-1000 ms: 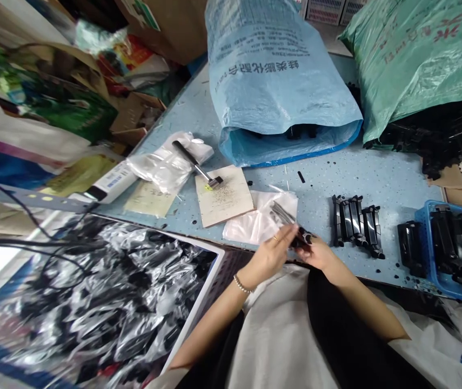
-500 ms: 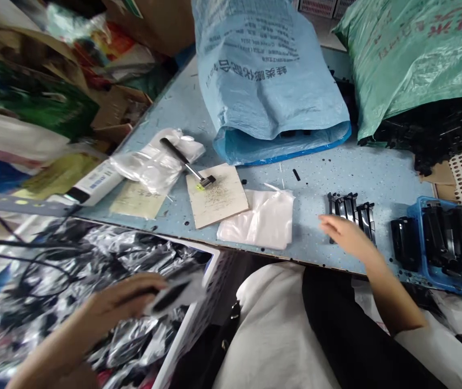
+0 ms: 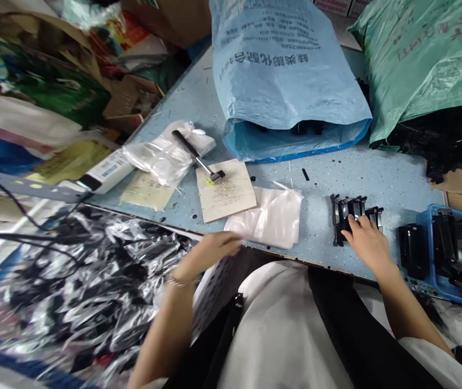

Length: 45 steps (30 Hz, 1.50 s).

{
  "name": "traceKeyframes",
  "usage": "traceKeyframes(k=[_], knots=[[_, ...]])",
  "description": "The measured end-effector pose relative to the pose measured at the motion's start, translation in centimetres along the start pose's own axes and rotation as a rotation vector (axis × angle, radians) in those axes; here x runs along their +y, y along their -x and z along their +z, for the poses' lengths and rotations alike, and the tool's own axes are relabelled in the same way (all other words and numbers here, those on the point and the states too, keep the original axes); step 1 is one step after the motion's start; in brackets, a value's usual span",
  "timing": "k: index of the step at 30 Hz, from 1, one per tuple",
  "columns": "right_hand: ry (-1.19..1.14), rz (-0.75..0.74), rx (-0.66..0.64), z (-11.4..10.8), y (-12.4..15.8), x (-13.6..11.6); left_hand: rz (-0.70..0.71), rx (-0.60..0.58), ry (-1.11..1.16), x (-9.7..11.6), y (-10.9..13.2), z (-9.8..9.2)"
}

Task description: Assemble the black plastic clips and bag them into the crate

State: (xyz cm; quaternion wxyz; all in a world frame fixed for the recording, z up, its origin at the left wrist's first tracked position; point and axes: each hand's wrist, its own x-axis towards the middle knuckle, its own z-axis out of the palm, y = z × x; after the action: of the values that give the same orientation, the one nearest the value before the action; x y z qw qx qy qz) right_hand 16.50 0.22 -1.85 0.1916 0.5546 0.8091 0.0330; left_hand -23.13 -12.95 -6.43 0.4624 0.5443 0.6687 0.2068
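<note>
My left hand (image 3: 214,249) reaches over the table's front edge, slightly blurred, its fingers stretched out and nothing visible in them. Its fingertips are at the near left corner of a stack of clear plastic bags (image 3: 273,219). On the right, my right hand (image 3: 367,242) lies over a short row of black plastic parts (image 3: 339,213), thumb and fingers closing on one of them. The hand covers part of that row. Below my left arm, a white crate is filled with bagged black parts (image 3: 105,281).
A scraper-like tool with a black handle (image 3: 186,145) rests on a pale board (image 3: 231,200). Behind stand an open blue sack (image 3: 291,97) and a green sack (image 3: 433,70) spilling black parts. A blue basket (image 3: 429,216) of black parts stands at right. Cables cross the left side.
My left hand has let go of a bagged black part over the crate and moved up and right to the bags. My right hand has come down onto the row of black parts.
</note>
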Motion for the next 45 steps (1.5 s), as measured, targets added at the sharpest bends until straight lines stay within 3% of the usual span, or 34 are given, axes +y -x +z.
traceKeyframes(k=[2, 4, 7, 10, 13, 16, 19, 21, 24, 28, 31, 33, 37, 42, 45], knots=[[-0.028, -0.017, 0.023, 0.5, 0.0, -0.4, 0.199, 0.149, -0.054, 4.9, -3.2, 5.3], [-0.071, -0.034, 0.038, 1.0, -0.2, -0.6, 0.251, 0.377, -0.178, 8.3, -6.1, 9.4], [-0.195, -0.023, 0.046, 1.9, -0.5, -0.1, 0.193, 0.442, -0.308, 9.6, -9.1, 11.9], [-0.508, 0.067, 0.039, 2.6, -0.7, 1.0, 0.223, 0.327, -0.133, 7.9, -10.4, 10.7], [-1.156, 0.091, -0.018, 2.7, -1.2, 0.3, 0.229, 0.258, 0.186, 6.0, -10.6, 9.1], [-1.891, 0.009, -0.126, 2.3, -2.4, -3.8, 0.128, 0.274, 0.371, 5.8, -10.3, 9.1], [-2.261, -0.033, -0.170, 1.8, -4.3, -8.9, 0.179, 0.348, 0.314, 6.5, -9.5, 9.4], [-2.286, 0.030, -0.115, 1.8, -5.3, -10.9, 0.290, 0.383, 0.132, 6.9, -8.5, 8.7], [-2.237, 0.092, -0.035, 2.1, -5.2, -10.9, 0.332, 0.408, -0.057, 6.8, -7.2, 6.7], [-2.360, -0.013, -0.191, 1.7, -3.3, -8.9, 0.146, 0.352, 0.317, 6.2, -7.5, 6.1], [-2.464, -0.033, -0.251, 0.7, -2.8, -9.2, 0.064, 0.277, 0.637, 6.0, -8.8, 8.0], [-2.472, -0.027, -0.257, 0.3, -3.3, -10.2, 0.050, 0.275, 0.662, 6.1, -9.4, 9.7], [-2.443, -0.059, -0.220, 0.7, -5.0, -11.7, 0.063, 0.388, 0.433, 6.2, -8.9, 10.9], [-2.302, 0.072, -0.135, 1.6, -5.4, -11.1, 0.381, 0.472, -0.110, 6.5, -6.8, 8.2], [-2.284, 0.067, -0.228, 2.0, -3.4, -9.4, 0.454, 0.464, -0.314, 6.5, -6.6, 6.7]])
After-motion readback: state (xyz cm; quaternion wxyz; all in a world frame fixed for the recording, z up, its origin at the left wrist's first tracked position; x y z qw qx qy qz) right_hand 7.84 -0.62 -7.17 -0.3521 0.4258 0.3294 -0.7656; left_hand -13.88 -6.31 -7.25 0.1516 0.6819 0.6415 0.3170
